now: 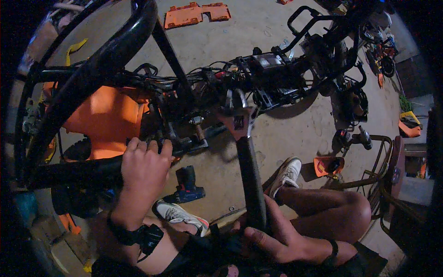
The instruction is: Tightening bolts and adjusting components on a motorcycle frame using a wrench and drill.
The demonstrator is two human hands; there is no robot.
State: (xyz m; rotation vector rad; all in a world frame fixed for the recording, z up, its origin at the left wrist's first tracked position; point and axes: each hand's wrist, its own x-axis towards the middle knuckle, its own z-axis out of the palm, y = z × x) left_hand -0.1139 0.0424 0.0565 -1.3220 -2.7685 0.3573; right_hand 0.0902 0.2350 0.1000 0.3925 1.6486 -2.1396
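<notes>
My right hand [279, 233] is closed round the dark handle of a large adjustable wrench [249, 166]. The wrench stands nearly upright before me, its metal jaw at the top, in front of the vehicle frame. My left hand [146, 166] is closed over a black frame tube [87, 171] at the lower left, its fingers curled over the far side. Just right of those fingers, a bolt with a copper-coloured sleeve [199, 131] sticks out by the tube's end. Wiring and black brackets fill the stripped vehicle chassis [263, 69] behind. Whether the wrench jaw touches anything I cannot tell.
On the floor below the tube lies a cordless power tool [187, 187]. An orange plastic panel [106, 115] sits inside the frame, another orange panel [196, 15] on the far floor. To the right are an orange tray [328, 166], a second power tool [355, 138] and a metal-framed chair [392, 175].
</notes>
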